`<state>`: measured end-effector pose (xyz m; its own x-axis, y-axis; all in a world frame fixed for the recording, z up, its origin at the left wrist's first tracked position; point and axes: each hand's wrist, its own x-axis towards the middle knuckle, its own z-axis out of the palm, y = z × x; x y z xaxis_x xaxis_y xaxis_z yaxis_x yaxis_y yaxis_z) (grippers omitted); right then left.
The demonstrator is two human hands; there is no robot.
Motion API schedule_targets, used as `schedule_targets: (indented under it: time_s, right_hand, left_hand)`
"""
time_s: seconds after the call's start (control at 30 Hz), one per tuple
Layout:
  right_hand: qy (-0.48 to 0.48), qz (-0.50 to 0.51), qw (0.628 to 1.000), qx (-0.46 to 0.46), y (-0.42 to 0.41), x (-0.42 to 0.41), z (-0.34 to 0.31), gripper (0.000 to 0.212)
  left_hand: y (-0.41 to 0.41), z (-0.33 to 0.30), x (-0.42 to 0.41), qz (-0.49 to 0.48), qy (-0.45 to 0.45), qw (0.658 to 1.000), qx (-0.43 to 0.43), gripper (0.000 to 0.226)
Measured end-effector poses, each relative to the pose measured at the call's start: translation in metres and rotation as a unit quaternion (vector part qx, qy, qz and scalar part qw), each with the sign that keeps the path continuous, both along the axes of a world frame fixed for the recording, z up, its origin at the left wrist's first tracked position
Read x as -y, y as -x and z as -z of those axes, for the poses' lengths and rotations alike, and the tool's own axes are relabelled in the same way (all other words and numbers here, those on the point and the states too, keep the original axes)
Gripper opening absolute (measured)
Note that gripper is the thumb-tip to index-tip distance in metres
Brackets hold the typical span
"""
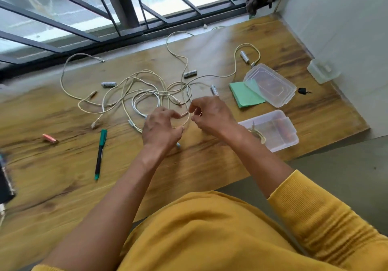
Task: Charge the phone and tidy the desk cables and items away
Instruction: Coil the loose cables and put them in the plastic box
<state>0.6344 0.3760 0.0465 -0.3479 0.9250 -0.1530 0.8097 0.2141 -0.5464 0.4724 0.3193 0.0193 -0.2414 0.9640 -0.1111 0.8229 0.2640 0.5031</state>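
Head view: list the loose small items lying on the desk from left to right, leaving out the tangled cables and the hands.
Pink battery → green pen → silver battery → silver battery → green sticky notes → clear box lid → black key.

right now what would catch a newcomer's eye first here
A tangle of cream braided cables sprawls across the middle of the wooden desk. Just in front, the left hand and right hand pinch one cable loop. A green-capped black pen lies at left.
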Motion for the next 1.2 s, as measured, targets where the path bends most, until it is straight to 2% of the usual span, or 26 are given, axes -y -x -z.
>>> schedule_targets:
  time_s: [0.1, 0.23, 0.33, 0.53, 0.6, 0.67, 0.73, 0.8, 0.87, 0.97, 1.03, 1.1, 1.2]
  right_hand:
    - [0.016, 0.012, 1.0, 0.016, 0.017, 0.003, 0.008, 0.018]
    - [0.016, 0.033, 0.999, 0.017, 0.028, 0.007, 0.013, 0.018]
    - [0.017, 0.049, 0.999, 0.014, 0.03, 0.007, 0.015, 0.021]
    - [-0.03, 0.079, 0.996, -0.011, 0.035, 0.006, 0.011, 0.037]
    - [-0.071, 0.1, 0.991, -0.045, 0.04, 0.007, 0.008, 0.041]
    - [-0.108, 0.144, 0.978, -0.101, 0.047, 0.009, 0.004, 0.044]
    - [-0.107, 0.195, 0.964, -0.146, 0.054, 0.01, -0.002, 0.034]
    - [-0.062, 0.21, 0.955, -0.199, 0.062, 0.012, -0.006, 0.015]
    - [0.013, 0.198, 0.939, -0.281, 0.068, 0.014, -0.012, 0.022]
    - [0.116, 0.154, 0.909, -0.369, 0.075, 0.016, -0.022, 0.033]
    - [0.156, 0.115, 0.9, -0.391, 0.08, 0.018, -0.03, 0.031]
    - [0.176, 0.092, 0.895, -0.4, 0.084, 0.02, -0.035, 0.03]
    - [0.215, 0.066, 0.889, -0.398, 0.083, 0.023, -0.041, 0.024]
  left_hand:
    - [0.013, 0.003, 0.0, 0.039, 0.034, 0.999, -0.005, 0.035]
    - [0.024, 0.007, 0.001, 0.068, 0.035, 0.997, -0.022, 0.021]
    - [0.031, 0.008, -0.001, 0.076, -0.01, 0.997, -0.006, 0.01]
    - [0.047, -0.018, -0.011, 0.092, -0.141, 0.984, 0.05, 0.007]
    - [0.051, -0.029, -0.017, 0.079, -0.155, 0.98, 0.098, 0.008]
    - [0.055, -0.037, -0.024, 0.034, -0.143, 0.972, 0.182, 0.008]
    - [0.058, -0.043, -0.029, -0.021, -0.138, 0.953, 0.269, 0.009]
    - [0.062, -0.049, -0.029, -0.063, -0.132, 0.927, 0.344, 0.01]
    - [0.065, -0.053, -0.027, -0.077, -0.125, 0.91, 0.388, 0.01]
    - [0.067, -0.055, -0.022, -0.06, -0.117, 0.901, 0.413, 0.01]
    - [0.067, -0.057, -0.018, -0.041, -0.12, 0.903, 0.41, 0.011]
    - [0.067, -0.056, -0.015, -0.031, -0.138, 0.92, 0.366, 0.009]
    - [0.075, -0.058, -0.013, -0.014, -0.173, 0.928, 0.331, 0.019]
